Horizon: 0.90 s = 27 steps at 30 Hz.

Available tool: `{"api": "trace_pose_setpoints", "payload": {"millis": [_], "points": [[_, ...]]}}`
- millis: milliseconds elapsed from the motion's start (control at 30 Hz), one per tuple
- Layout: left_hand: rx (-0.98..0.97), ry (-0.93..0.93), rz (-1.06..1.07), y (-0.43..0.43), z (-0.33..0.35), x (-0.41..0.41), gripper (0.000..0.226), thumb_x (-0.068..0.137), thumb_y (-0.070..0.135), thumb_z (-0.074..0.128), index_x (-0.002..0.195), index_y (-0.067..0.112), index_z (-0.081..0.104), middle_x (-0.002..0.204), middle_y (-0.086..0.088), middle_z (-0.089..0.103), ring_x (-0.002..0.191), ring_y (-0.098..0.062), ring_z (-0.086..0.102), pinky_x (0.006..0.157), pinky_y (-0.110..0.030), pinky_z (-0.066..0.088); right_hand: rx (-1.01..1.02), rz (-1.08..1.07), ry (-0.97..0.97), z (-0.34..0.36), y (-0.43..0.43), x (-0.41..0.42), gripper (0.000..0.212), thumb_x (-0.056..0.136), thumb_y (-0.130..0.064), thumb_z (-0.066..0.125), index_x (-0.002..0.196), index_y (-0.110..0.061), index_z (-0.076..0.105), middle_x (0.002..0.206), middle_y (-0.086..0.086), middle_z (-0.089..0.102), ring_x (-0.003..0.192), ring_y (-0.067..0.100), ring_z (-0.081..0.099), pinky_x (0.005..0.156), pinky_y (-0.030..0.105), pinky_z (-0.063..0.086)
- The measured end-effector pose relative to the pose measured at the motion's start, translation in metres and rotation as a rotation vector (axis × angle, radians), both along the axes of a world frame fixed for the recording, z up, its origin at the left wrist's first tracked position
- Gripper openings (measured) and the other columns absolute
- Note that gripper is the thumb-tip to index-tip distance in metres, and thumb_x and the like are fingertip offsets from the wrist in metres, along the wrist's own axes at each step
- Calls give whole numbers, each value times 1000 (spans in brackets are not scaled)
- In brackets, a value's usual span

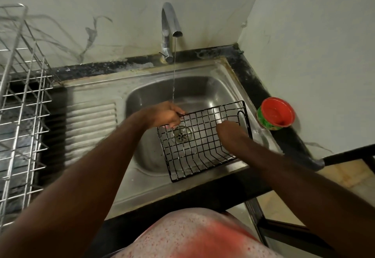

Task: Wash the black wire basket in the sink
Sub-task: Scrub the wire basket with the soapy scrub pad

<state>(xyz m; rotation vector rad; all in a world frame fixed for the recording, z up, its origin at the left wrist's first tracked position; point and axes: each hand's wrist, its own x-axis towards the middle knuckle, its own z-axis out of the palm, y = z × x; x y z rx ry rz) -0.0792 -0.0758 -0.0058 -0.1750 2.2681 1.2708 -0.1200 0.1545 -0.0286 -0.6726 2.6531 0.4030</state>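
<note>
The black wire basket point(203, 138) lies tilted over the sink point(142, 156); the left hand point(165, 116) grips its far-left rim, the right hand point(229, 133) seems inside, fingers blurred. Water runs; rinsing looks underway.

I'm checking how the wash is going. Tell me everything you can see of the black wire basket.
The black wire basket is a shallow rectangular tray of thin dark-coated wire in a square grid, with upturned sides and a looped handle at its right end. It is tilted over the steel sink bowl, near edge over the sink's front rim. The left hand grips its far left corner; the right hand is on the grid inside. The water stream falls just behind it.
</note>
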Motion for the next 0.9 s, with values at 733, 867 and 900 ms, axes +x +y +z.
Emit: {"api": "trace_pose_setpoints", "payload": {"millis": [733, 867, 900], "points": [[-38, -17, 43, -8, 0, 7, 66, 55, 19, 52, 118, 10, 71, 123, -26, 66, 110, -39, 63, 98, -45, 50, -1006, -64, -139, -28, -63, 62, 29, 99, -30, 51, 98, -7, 69, 101, 8, 57, 87, 14, 55, 76, 25, 46], [-53, -21, 52, -6, 4, 8, 73, 50, 16, 52, 121, 10, 70, 127, -22, 65, 119, -38, 59, 103, -45, 48, -923, -160, -114, -38, -49, 56, 12, 93, -12, 59, 102, -5, 64, 113, 2, 50, 100, 19, 56, 75, 9, 40], [-55, -15, 50, -6, 4, 8, 73, 50, 16, 52, 120, 9, 70, 127, -21, 65, 119, -38, 59, 103, -46, 48, -915, -175, -112, -39, -50, 56, 18, 90, -7, 61, 108, -5, 59, 112, 0, 50, 100, 21, 57, 73, 10, 42]]}}
